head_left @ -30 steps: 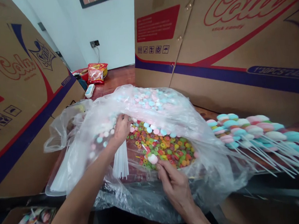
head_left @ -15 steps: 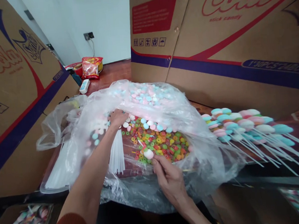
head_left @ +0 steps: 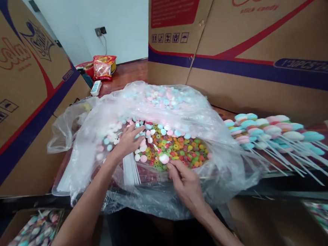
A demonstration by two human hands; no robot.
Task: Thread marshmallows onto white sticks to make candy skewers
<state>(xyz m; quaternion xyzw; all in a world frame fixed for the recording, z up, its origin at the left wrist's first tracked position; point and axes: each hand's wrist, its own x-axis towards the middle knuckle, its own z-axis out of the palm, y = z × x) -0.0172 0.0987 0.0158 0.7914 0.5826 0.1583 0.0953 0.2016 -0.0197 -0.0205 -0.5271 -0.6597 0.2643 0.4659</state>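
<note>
My right hand [head_left: 186, 183] pinches a candy stick whose white tip shows beyond a red gummy and a pale marshmallow [head_left: 164, 159] threaded on it. The part of the stick inside my fingers is hidden. Below it lies a heap of colourful gummy rings [head_left: 186, 147]. My left hand [head_left: 128, 141] reaches forward with fingers spread, over loose pink, white and blue marshmallows [head_left: 143, 158] at the heap's left edge. Nothing shows held in it. White sticks [head_left: 130, 170] lie in a bundle just below that hand.
Clear plastic sheeting [head_left: 225, 163] covers much of the work area, with more marshmallows under it. Finished marshmallow sticks [head_left: 277, 130] are piled at the right. Large cardboard boxes [head_left: 245, 38] stand behind and left. A box of wrapped candy [head_left: 29, 241] sits low left.
My left hand has drawn back slightly from under the plastic edge, and its fingers now show spread. More marshmallows lie near the gummies. My right hand still grips the candy stick.
</note>
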